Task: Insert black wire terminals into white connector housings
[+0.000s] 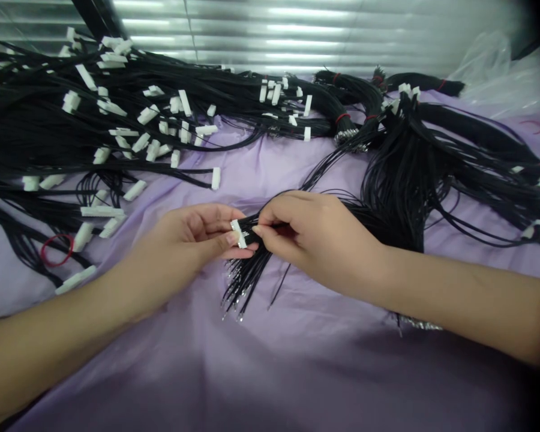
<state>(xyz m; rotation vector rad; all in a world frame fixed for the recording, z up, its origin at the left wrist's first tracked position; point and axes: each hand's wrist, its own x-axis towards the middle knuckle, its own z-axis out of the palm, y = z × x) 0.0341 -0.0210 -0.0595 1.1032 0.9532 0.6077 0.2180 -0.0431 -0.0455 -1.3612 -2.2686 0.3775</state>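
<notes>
A small white connector (239,234) is pinched between the thumb and fingers of my left hand (202,234), near the middle of the view. Black wires run from its right side toward my right hand (315,234). The thumb and forefinger of my right hand are closed on a black wire just right of the connector. Below both hands, a bundle of loose black wires (247,279) fans out on the purple cloth, with bare metal tips at its lower left end. The wire tips inside the connector are too small to make out.
Black cables with white connectors (148,114) are heaped at the left and back. More wire bundles (400,174) lie at the right, some tied with red bands. Purple cloth (252,372) covers the surface. A red ring (57,250) rests at the left, clear plastic (499,78) at the back right.
</notes>
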